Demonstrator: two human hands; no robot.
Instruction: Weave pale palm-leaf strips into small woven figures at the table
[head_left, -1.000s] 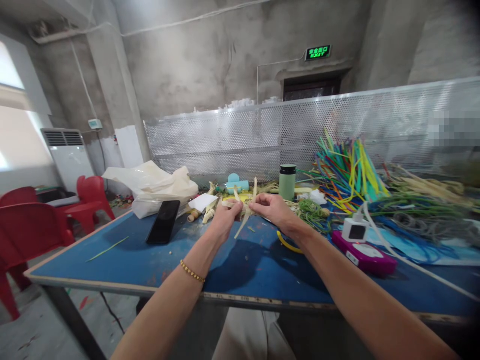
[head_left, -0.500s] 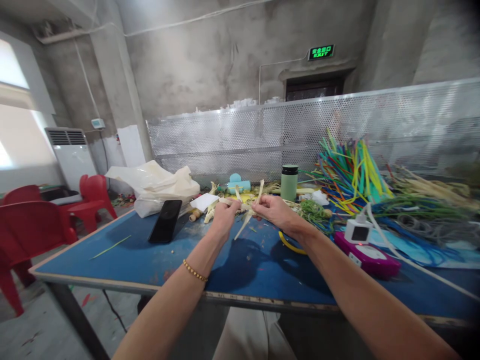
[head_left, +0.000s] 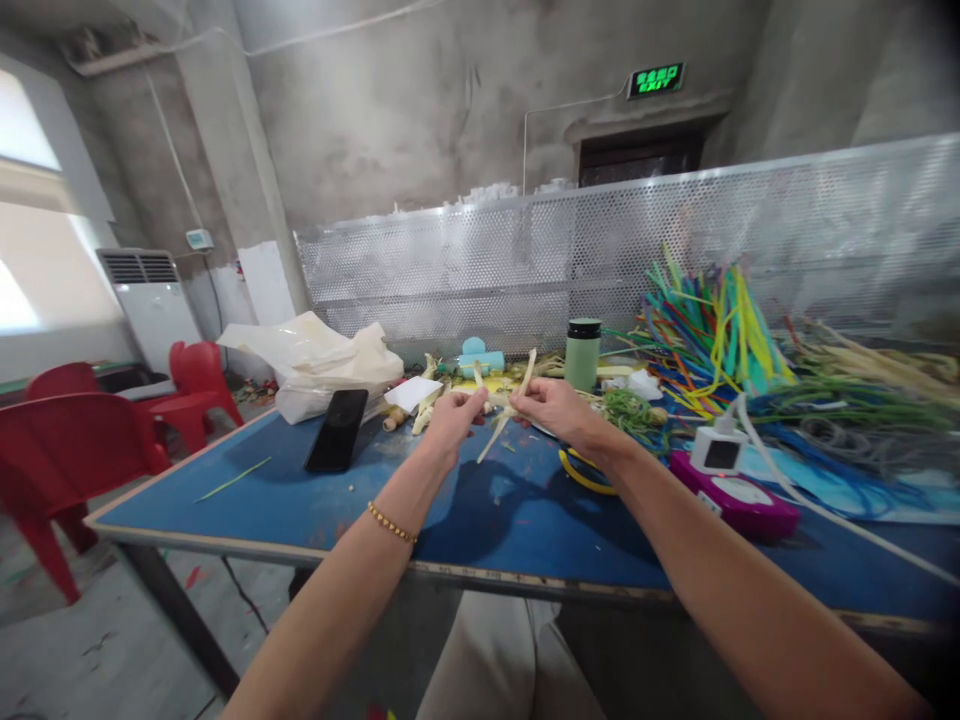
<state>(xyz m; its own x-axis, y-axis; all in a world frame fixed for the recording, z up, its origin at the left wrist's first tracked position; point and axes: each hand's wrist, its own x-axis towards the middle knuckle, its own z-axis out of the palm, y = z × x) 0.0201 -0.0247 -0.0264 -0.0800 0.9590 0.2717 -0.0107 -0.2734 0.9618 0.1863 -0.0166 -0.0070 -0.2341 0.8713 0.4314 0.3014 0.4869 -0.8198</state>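
Note:
Between my hands, above the blue table (head_left: 300, 510), is a small piece of pale, flat plant-like strips (head_left: 495, 432) that cross each other, with loose ends sticking up and down. My left hand (head_left: 454, 422) pinches its left side between thumb and fingers. On its right side my right hand (head_left: 553, 408) is closed on the strips, one of them standing up beside the fingertips. The fingers hide part of the crossing. Under my right wrist lie yellow handles (head_left: 586, 474), partly covered by the forearm.
A black phone (head_left: 337, 430) and crumpled plastic bag (head_left: 322, 360) lie left. A green tumbler (head_left: 582, 356) stands behind my right hand. To the right are bundled coloured strips (head_left: 720, 340), a magenta box (head_left: 739, 500) and a white cable (head_left: 814, 525). A mesh panel (head_left: 450, 270) borders the back.
The camera view has shifted slightly. Both hands keep hold of the pale strips; the left fingers and thumb have changed position a little, showing more of the gap between the hands.

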